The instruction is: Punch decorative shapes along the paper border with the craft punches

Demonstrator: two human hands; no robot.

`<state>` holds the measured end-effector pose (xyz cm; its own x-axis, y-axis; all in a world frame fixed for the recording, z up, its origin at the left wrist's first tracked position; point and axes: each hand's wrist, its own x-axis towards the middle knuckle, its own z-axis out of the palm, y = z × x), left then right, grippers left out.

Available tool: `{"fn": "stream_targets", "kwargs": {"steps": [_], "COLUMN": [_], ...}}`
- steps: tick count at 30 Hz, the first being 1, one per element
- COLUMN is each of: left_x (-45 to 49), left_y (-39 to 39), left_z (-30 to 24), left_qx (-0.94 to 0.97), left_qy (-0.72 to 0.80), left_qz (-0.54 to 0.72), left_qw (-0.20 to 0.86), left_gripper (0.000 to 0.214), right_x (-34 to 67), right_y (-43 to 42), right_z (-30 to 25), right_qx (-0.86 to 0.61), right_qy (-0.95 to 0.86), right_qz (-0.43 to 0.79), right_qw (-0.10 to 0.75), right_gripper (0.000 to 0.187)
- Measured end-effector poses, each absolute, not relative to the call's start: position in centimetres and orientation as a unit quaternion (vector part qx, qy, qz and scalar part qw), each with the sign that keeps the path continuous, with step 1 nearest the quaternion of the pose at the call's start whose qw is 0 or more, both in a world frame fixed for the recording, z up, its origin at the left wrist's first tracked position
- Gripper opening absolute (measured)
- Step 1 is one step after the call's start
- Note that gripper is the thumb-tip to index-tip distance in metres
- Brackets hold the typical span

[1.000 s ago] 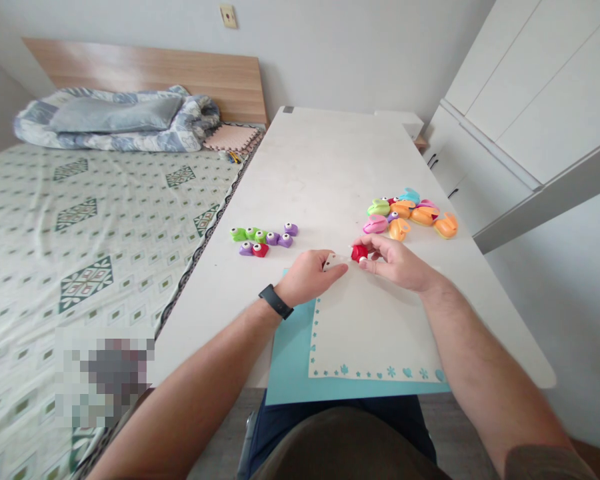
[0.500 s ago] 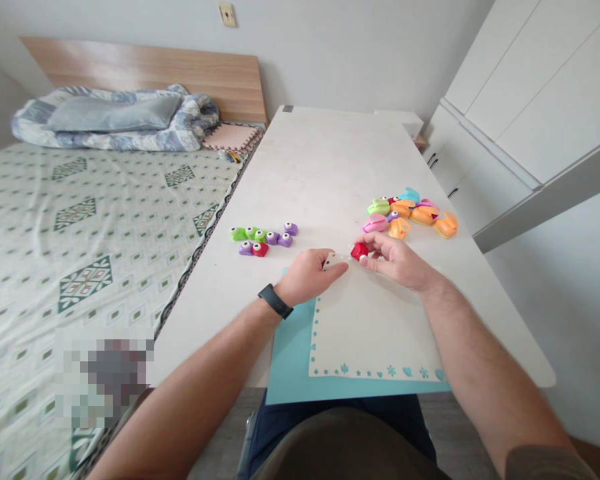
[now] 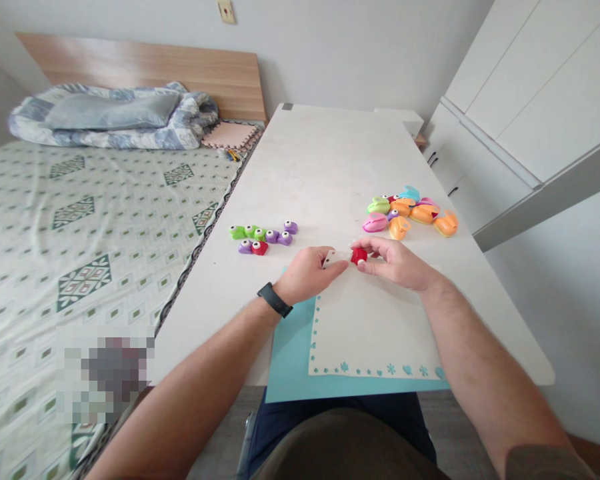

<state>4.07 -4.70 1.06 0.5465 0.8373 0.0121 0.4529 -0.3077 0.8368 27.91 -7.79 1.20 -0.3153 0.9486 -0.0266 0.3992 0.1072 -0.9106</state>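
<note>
A white paper sheet (image 3: 375, 327) with small shapes punched along its left and near edges lies on a light blue sheet (image 3: 290, 363) at the table's near edge. My left hand (image 3: 307, 272) pinches the white sheet's far left corner. My right hand (image 3: 395, 261) grips a small red paper punch (image 3: 359, 255) at the sheet's far edge, just right of my left fingertips. A black band sits on my left wrist.
A cluster of small green, purple and red punches (image 3: 263, 237) lies left of my hands on the white table (image 3: 325, 160). A pile of larger orange, pink, green and blue punches (image 3: 410, 213) lies at the right. A bed runs along the left, white cabinets along the right.
My right hand has shifted the red punch slightly against the sheet's far edge. My left hand stays pinched on the corner. The view has tilted a little.
</note>
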Motion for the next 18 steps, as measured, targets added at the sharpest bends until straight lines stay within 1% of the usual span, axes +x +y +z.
{"fn": "stream_targets", "kwargs": {"steps": [8,18], "left_x": [4.10,4.16], "left_y": [-4.77,-4.79], "left_z": [0.76,0.63], "left_qx": [0.780,0.782], "left_qy": [0.413,0.414], "left_qz": [0.231,0.234], "left_qw": [0.409,0.403], "left_gripper": [0.036,0.036], "right_x": [27.67,27.42], "right_y": [-7.83,-7.91], "right_z": [1.08,1.02], "right_qx": [-0.480,-0.495], "right_qy": [-0.678,-0.679], "right_qz": [0.458,0.443], "right_qw": [0.317,0.312], "right_gripper": [0.037,0.031]}}
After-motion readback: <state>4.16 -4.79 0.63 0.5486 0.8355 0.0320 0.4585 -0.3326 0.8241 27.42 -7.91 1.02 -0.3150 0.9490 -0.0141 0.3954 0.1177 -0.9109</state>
